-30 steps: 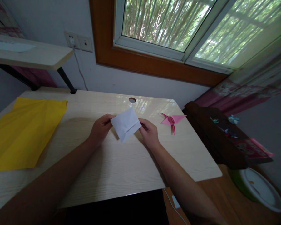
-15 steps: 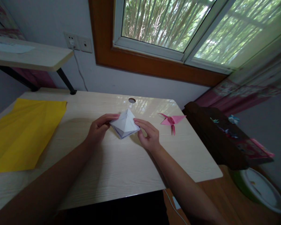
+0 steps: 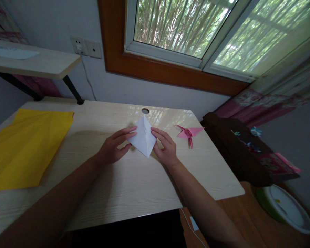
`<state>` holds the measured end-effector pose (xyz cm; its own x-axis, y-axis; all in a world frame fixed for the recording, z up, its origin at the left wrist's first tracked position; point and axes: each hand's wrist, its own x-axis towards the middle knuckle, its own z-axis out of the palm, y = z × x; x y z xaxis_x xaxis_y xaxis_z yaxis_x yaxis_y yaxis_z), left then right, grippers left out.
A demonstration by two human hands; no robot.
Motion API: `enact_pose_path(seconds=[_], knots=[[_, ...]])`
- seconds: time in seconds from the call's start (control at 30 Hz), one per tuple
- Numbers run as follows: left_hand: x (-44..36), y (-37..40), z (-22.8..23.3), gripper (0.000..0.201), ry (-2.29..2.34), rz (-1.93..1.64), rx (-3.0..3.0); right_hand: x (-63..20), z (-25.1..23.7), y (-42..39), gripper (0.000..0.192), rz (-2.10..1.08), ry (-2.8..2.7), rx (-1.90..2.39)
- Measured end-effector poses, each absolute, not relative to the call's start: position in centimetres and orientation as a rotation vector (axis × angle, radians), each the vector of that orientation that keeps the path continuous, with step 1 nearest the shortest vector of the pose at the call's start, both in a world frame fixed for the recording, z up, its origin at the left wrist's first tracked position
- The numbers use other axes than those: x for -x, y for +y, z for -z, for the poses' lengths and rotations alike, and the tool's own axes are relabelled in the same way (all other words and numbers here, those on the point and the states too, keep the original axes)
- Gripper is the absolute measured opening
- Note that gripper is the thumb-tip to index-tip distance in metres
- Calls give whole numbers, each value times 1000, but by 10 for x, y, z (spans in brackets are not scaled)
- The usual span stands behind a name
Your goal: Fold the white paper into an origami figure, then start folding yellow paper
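Daylit window point(image 3: 196, 31) in grey wall point(image 3: 54, 24) above pale wooden desk point(image 3: 134, 186).

desk point(image 3: 134, 193) | on it: yellow sheet point(image 3: 26, 148), pink origami point(image 3: 188, 132), poss. crane
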<state>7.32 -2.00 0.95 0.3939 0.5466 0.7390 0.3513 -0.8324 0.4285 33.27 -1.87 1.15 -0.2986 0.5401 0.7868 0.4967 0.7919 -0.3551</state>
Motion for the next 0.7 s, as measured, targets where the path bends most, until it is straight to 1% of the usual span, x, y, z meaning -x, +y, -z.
enact_pose_path(seconds=[0.2, 0.37, 0.57, 0.7], knots=[[-73, -23, -11, 53, 819, -1429, -2595, -334, -10, -16, 52, -95, -1976, 766], [-72, -24, -14, 48, 830, -1492, -2596, -336, -7, -15, 53, -109, -1965, 768], [-72, -24, -13, 43, 847, -1518, -2544, -338, -3, -15, 46, -116, -1997, 785], [-72, -24, -10, 47, 858, -1576, -2494, -338, -3, -14, 41, -114, -1998, 799]])
